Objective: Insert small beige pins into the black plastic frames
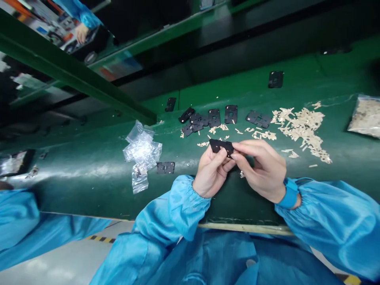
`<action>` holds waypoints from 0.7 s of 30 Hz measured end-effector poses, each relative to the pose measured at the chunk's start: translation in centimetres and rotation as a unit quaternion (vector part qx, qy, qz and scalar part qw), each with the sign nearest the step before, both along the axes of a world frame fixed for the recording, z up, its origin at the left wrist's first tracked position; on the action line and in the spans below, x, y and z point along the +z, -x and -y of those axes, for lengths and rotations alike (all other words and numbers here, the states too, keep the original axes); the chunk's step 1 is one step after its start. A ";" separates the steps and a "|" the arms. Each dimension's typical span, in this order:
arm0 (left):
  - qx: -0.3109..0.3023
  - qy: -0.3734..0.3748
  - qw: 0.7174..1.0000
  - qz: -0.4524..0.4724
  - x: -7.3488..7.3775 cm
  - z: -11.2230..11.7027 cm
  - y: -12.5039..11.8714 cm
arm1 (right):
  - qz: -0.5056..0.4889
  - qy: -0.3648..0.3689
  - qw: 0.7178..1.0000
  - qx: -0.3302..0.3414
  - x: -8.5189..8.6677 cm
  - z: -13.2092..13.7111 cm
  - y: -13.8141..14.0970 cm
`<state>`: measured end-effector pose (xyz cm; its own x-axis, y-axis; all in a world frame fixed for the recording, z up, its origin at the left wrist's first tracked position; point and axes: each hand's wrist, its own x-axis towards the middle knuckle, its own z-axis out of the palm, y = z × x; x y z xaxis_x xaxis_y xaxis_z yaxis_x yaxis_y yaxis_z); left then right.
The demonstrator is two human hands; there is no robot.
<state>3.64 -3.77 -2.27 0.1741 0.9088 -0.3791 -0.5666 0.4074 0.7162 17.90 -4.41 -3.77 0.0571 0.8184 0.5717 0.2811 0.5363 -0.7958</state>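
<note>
Blue sleeves (175,213) are filling the bottom of the view, and both arms are reaching over the near edge of the green tabletop (89,178). Just beyond that edge, near its middle, the left hand (212,172) and the right hand (261,168) are meeting around one small black plate (221,146). The left grip is closing on the plate's near side with thumb and fingertips. The right grip is pinching its right end, so both are shut on the same piece. The plate is being held slightly above the tabletop, apparently so that its flat face is turning up toward the eyes and each end is getting support. A blue wristband (289,193) is showing at the right wrist.

Past the hands, toward the far edge, a loose heap of black plates (204,118) is lying within easy reach. Pale slips (303,124) are spreading toward the right edge beside it. This looks like two kinds of piece being kept apart but close at hand. A filled clear bag (366,116) is sitting at the right edge. Empty clear bags (142,152) are bunching left of the hands, with a single black plate (165,167) touching them. One more stray plate (276,79) is lying well apart near the far edge. Another person's hand (80,32) is showing at the far left corner.
</note>
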 end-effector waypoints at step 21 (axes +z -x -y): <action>-0.045 -0.047 0.983 -0.173 -0.8 -1.3 1.2 | -0.110 0.394 0.912 0.029 2.1 -12.1 -5.6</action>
<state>2.45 -2.49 -3.09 0.1299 0.9299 -0.3441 -0.2471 0.3664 0.8971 23.48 7.71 -1.65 0.0422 0.9757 -0.2150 0.0571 -0.2172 -0.9745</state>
